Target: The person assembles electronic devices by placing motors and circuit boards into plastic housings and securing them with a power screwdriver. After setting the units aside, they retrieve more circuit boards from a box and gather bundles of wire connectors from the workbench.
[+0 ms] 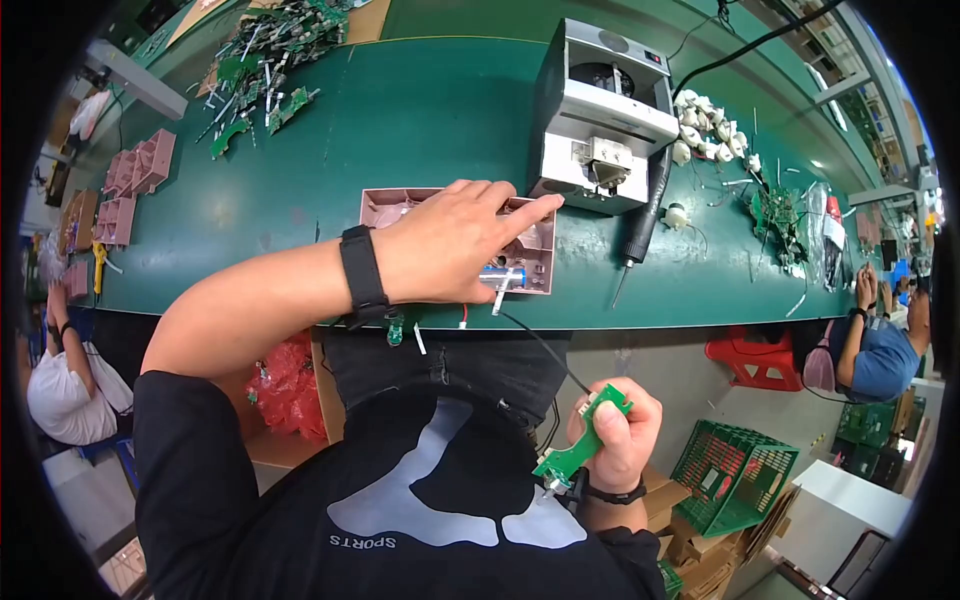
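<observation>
My left hand (pixel 450 240) lies over a pink compartment tray (pixel 545 235) on the bench, fingers stretched apart and palm down, hiding much of it. Just under its thumb a shiny blue cylindrical part (pixel 508 277) shows in the tray, with a white strip beside it. My right hand (pixel 625 445), low in front of my body, grips a curved green circuit board (pixel 580 450) between thumb and fingers. A small metal part sits at the board's lower end. A thin black cable (pixel 545 345) runs from the tray area down to the board.
A screw feeder machine (pixel 605 120) stands behind the tray, with a black electric screwdriver (pixel 645 225) beside it. Circuit boards (pixel 265 60) are heaped far left; white parts (pixel 710 130) and more boards (pixel 780 220) lie right. Co-workers sit at both sides. A green crate (pixel 730 480) stands below.
</observation>
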Available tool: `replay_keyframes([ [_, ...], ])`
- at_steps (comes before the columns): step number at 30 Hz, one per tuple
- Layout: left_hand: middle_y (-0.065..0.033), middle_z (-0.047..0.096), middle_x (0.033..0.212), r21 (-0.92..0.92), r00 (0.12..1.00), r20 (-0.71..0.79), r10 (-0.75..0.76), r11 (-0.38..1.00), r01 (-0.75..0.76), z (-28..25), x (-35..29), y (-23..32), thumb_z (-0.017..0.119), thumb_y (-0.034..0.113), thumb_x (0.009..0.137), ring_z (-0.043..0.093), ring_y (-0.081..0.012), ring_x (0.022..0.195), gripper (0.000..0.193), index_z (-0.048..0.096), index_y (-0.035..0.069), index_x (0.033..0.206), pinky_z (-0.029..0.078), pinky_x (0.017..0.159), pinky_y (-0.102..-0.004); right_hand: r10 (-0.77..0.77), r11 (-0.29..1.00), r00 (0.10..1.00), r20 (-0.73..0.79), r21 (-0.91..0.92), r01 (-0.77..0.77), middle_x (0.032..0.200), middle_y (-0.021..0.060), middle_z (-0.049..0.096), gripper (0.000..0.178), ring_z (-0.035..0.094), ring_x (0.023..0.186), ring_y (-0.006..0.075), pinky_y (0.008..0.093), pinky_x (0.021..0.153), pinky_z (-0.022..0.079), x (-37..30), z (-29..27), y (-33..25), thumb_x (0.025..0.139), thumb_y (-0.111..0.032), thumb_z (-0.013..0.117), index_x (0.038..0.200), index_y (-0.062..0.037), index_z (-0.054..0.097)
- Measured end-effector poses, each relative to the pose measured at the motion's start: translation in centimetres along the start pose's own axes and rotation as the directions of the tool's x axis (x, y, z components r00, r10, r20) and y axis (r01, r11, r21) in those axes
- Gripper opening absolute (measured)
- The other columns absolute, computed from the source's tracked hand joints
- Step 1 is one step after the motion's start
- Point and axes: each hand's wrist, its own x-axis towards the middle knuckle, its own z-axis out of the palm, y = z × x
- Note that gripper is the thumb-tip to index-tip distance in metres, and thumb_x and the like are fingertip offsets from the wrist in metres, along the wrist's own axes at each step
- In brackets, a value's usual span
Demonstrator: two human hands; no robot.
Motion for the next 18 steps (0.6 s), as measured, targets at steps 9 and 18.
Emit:
replay_keyframes([
  [9,-0.0208,0.051,0.134,0.096,0.967,-0.224,0.122,0.990,-0.102,-0.6,-1.1,1.2,0.089,0.013,0.063,0.054,-0.0387,0.123,0.106,0.037,0.012,0.154,0.046,0.106,-0.0468,-0.036,0.999,0.997,0.068,0.042,0.034,0.065,0.0071,0.066,0.024,0.057,0.048,0.0099,0.0242,0.045,0.042,0.6,0.2,0.3,0.095,-0.017,0.066,0.093,0.0067,0.068],
  [18,-0.0204,0.049,0.138,0.099,0.949,-0.269,0.165,0.985,-0.143,-1.7,-2.0,1.8,0.088,0.010,0.062,0.050,-0.0399,0.127,0.094,0.043,0.012,0.145,0.040,0.109,-0.0509,-0.015,0.996,1.000,-0.007,0.090,0.016,0.061,0.0048,0.053,0.033,0.045,0.044,0.0104,0.0272,0.042,0.034,1.1,0.5,0.5,0.098,-0.024,0.067,0.098,0.0070,0.059],
])
